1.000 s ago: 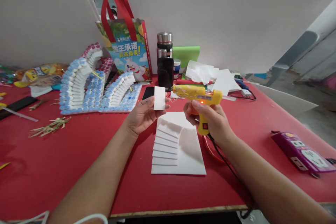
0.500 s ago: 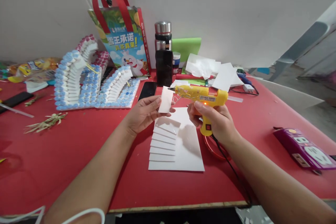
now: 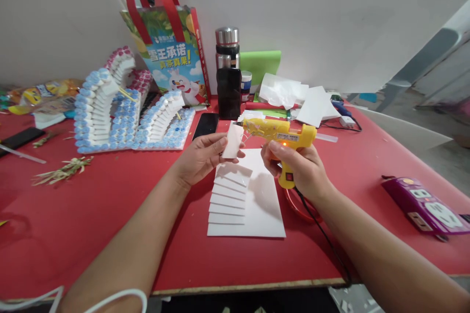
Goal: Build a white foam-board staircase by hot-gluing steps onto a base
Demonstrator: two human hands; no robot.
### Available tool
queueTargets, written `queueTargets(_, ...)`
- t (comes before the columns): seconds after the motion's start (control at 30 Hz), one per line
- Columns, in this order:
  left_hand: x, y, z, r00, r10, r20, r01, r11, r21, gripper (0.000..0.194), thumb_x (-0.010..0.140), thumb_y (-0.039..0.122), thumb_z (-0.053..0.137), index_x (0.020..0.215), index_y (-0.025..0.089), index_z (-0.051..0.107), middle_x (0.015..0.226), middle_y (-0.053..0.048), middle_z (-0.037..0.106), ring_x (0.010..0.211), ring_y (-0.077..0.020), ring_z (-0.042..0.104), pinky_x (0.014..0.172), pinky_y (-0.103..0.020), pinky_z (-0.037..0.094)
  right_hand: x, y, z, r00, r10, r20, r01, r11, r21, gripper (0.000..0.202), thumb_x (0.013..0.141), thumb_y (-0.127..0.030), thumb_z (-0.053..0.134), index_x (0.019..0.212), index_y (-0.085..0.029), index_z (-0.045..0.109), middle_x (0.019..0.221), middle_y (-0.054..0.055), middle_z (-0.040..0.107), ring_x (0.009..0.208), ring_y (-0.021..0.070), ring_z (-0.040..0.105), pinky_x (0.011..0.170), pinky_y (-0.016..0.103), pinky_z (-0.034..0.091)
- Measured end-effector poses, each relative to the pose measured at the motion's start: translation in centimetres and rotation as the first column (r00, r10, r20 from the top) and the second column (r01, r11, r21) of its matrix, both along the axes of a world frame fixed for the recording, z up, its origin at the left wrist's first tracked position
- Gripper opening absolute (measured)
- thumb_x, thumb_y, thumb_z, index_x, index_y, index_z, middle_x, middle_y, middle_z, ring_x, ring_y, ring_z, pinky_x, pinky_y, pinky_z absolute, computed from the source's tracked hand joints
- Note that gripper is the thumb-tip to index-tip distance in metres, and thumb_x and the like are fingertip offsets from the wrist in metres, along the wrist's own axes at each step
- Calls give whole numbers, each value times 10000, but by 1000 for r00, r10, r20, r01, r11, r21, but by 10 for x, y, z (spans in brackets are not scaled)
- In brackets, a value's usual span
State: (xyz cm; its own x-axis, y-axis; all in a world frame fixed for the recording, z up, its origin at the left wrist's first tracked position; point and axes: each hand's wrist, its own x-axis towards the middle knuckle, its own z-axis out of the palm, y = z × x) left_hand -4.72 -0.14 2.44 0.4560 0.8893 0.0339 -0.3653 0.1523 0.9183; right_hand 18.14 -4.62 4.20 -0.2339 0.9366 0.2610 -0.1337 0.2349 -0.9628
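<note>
Red table point(image 3: 110, 215); foam strip point(image 3: 232, 141) at glue-gun point(image 3: 281, 133) nozzle

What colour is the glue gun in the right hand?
Yellow; the plastic glue gun in the right hand shows best in the head view.

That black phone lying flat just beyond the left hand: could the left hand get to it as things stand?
Probably yes. The black phone lies flat on the red table just beyond the left hand, nothing between them. But that hand's grip is taken by a small white foam piece.
</note>
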Motion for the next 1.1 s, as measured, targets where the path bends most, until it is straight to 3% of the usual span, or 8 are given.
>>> queueTargets(0.5,0,-2,1,999,21,24,-21,999,-37,252,792,306,829,990,151,811,969,-132,804,862,-267,776,864,-399,600,-2,-2,2,1000,-3,-22,2,1000,-21,310,951,-410,637,736,-188,619,624,-11,542,519,117,471,524,300,340)
queueTargets(0.7,-1,0,-2,1000,22,12,-22,999,-26,279,823,315,800,1060,167,805,1032,-139,798,913,-281,771,897,-438,595,-2,-2,1,1000,7,10,-7,1000,-3,344,966,-400,608,694,-190,596,578,-16,521,510,119,463,522,300,338)
queueTargets(1.1,0,-2,1,999,48,10,-48,999,-14,279,793,324,826,997,135,809,999,-137,800,881,-262,768,865,-391,600,-2,-3,2,997,-5,77,5,1000,-5,433,980,-400,585,602,-190,557,549,-3,512,500,118,452,506,305,328)
